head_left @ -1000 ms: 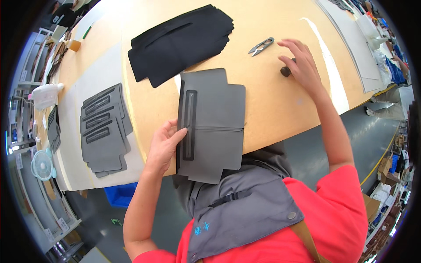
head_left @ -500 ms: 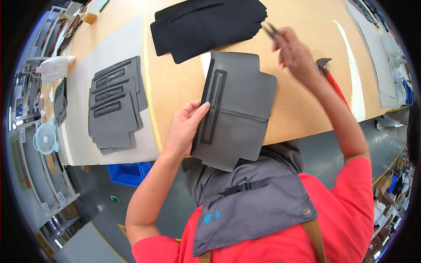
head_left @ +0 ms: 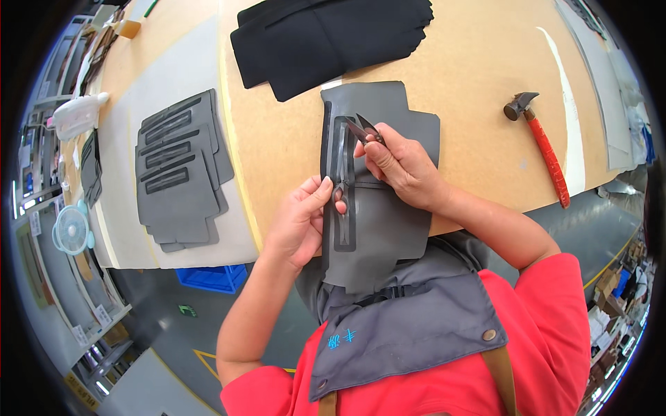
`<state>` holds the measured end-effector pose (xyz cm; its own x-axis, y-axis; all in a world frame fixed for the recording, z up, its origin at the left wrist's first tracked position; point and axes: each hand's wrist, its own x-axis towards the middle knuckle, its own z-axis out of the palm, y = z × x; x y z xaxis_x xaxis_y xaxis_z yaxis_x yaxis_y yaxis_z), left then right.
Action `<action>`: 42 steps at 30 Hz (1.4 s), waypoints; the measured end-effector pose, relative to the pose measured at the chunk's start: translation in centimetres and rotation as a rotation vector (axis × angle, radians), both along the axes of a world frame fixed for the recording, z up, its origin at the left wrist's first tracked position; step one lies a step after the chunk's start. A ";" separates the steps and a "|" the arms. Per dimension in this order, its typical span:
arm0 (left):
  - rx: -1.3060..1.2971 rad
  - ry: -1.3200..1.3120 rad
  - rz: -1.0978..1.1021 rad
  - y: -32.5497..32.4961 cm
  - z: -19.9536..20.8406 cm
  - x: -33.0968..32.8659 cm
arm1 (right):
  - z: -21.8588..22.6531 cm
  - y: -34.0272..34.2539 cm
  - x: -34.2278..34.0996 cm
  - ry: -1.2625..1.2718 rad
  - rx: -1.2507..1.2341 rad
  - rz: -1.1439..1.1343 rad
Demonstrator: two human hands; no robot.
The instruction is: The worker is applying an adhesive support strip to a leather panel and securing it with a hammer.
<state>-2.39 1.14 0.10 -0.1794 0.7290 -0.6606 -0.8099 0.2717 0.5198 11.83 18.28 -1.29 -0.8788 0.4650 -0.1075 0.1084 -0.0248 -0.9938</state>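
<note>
A grey notched leather-like panel (head_left: pixel 402 222) lies in front of me, its lower end overhanging the table's near edge. A long dark-bordered slot (head_left: pixel 345 236) runs along its left side. My left hand (head_left: pixel 302 218) grips the panel's left edge, thumb on top, and a fingertip shows through the slot from beneath. In my right hand (head_left: pixel 399 163) is a pair of small thread snips (head_left: pixel 364 132), blades apart, held over the upper part of the slot. The right fingers are closed round the snips.
A pile of black panels (head_left: pixel 326 48) lies beyond the grey one. More slotted grey panels (head_left: pixel 177 194) overlap at the left. To the right rests a hammer (head_left: pixel 544 149) with a red handle. A small fan (head_left: pixel 72 224) and a blue crate (head_left: pixel 211 279) are at the left.
My right hand has come left and nearer with the snips, from beside the black pile to over the slot. A left fingertip now pokes through the slot.
</note>
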 end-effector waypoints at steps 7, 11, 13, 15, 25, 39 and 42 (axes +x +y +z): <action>-0.023 0.125 0.042 0.3 1.6 0.9 | 1.6 1.2 2.6 0.027 0.592 0.012; -0.045 0.177 0.023 0.4 1.6 1.1 | 3.2 0.6 2.7 0.026 0.928 0.010; -0.044 0.245 -0.018 0.2 1.6 1.2 | 3.2 0.4 2.7 0.009 1.061 0.041; -0.036 0.254 -0.021 0.3 1.6 1.5 | 2.7 0.3 2.7 0.044 1.078 0.031; -0.020 0.338 0.001 0.4 1.6 2.6 | 3.7 -0.3 2.9 0.026 1.184 0.045; -0.056 0.448 -0.029 -0.3 1.2 2.1 | 17.3 -5.3 6.5 1.021 -0.645 0.273; -0.071 0.453 -0.021 -0.3 0.9 2.1 | 17.6 -3.6 8.7 1.017 -0.793 0.369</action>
